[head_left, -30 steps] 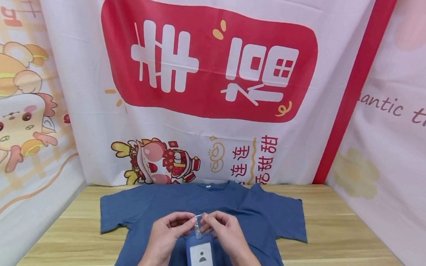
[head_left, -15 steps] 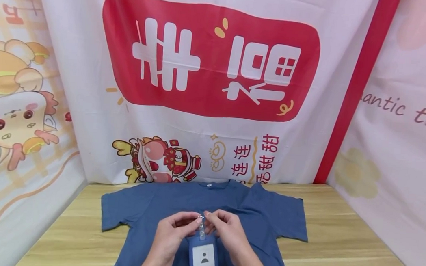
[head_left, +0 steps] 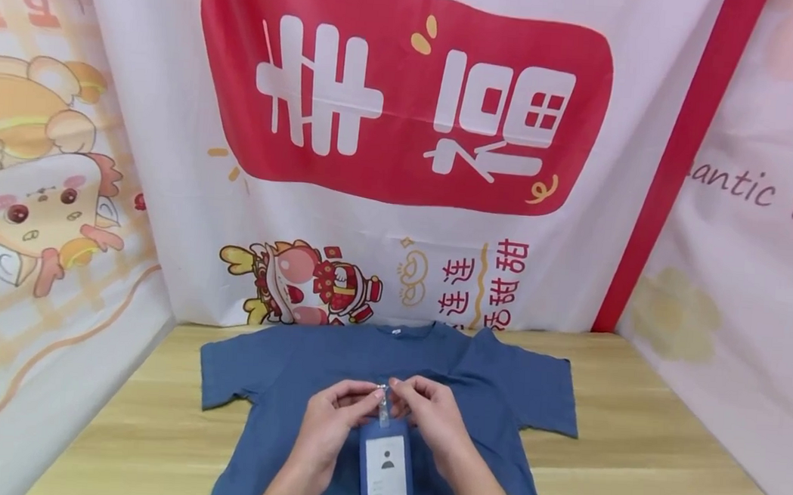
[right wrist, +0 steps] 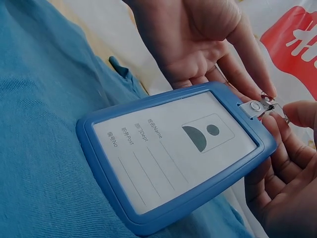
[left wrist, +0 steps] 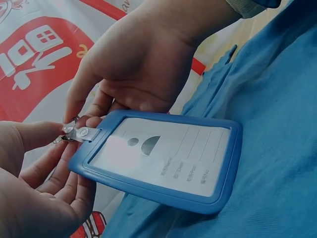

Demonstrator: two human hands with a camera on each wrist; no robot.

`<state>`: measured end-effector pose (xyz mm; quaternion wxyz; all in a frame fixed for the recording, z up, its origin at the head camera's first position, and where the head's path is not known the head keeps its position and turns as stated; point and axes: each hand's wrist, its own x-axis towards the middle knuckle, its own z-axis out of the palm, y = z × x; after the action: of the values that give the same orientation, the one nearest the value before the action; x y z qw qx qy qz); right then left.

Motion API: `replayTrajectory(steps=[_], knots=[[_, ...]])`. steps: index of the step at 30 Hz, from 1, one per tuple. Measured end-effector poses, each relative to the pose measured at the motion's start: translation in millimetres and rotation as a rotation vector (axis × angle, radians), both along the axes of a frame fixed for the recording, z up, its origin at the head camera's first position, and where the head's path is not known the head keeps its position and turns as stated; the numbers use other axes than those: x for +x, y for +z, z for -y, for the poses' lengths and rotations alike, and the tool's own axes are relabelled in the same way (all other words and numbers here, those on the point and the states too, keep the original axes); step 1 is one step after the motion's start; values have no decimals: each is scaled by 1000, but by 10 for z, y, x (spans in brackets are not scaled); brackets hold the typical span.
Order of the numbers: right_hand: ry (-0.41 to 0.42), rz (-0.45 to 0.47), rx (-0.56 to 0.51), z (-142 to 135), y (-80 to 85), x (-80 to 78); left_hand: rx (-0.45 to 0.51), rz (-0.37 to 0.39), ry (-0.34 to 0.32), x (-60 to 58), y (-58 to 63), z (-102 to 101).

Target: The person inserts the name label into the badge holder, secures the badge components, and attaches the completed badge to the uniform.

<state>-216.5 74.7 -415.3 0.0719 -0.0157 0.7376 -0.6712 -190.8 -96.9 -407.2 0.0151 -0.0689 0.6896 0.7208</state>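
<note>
A blue badge holder [head_left: 386, 470] with a white card inside hangs from a clear strap [right wrist: 251, 108] topped by a small metal clip [left wrist: 69, 130]. My left hand [head_left: 334, 418] pinches the clip between thumb and fingertips from the left. From the other side, my right hand [head_left: 430, 416] pinches the same clip, its thumb and forefinger at the metal end. Both wrist views show the fingertips crowded together there, partly hiding the clip. Below the holder a blue T-shirt [head_left: 336, 350] lies spread out, its neckline toward the back.
The T-shirt lies on a light wooden table [head_left: 631, 428]. A white cloth backdrop [head_left: 159, 112] with red and white printing rises behind it. Printed cloth walls stand at the left [head_left: 35, 256] and right [head_left: 728, 283] sides.
The head view has tilted slightly down, so more of the badge holder shows. Both hands keep hold of the clip, which has shifted a little to the right in view.
</note>
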Motion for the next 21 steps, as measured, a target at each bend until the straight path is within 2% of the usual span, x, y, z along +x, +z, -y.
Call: replayTrajectory(steps=[5, 8, 14, 21], knots=[[-16, -56, 11, 61, 120, -69, -42, -27, 16, -52, 156, 36], [-14, -79, 22, 79, 168, -67, -53, -34, 18, -49, 201, 54], [-12, -69, 31, 59, 142, -24, -36, -19, 7, -3, 156, 51], [-8, -24, 32, 38, 40, 60, -17, 43, -7, 73, 73, 45]])
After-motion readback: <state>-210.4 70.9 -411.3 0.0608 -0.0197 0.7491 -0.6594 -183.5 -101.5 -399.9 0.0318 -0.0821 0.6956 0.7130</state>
